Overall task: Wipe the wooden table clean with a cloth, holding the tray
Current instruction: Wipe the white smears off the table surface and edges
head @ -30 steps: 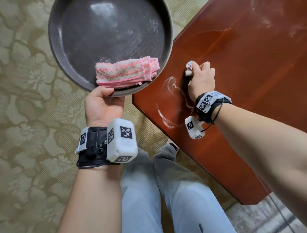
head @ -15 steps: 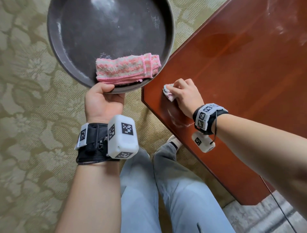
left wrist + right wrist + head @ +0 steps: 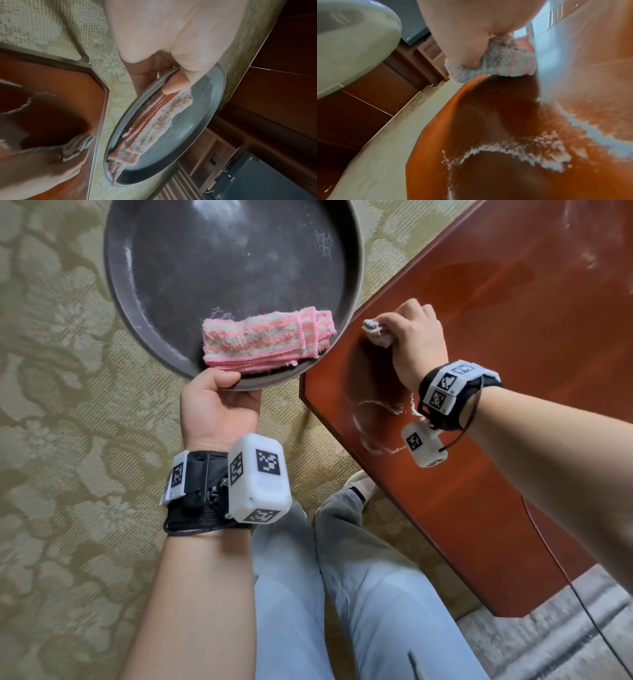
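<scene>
No legible writing. Dark round tray (image 3: 120,313) at 12 o'clock holds a folded pink towel (image 3: 263,342); left hand (image 3: 215,409) pinches its near rim. Right hand (image 3: 416,350) at 2 o'clock, fingers clamped on a cloth (image 3: 375,332) at the wooden table (image 3: 513,337) edge. White powder streaks (image 3: 376,412) behind.
</scene>
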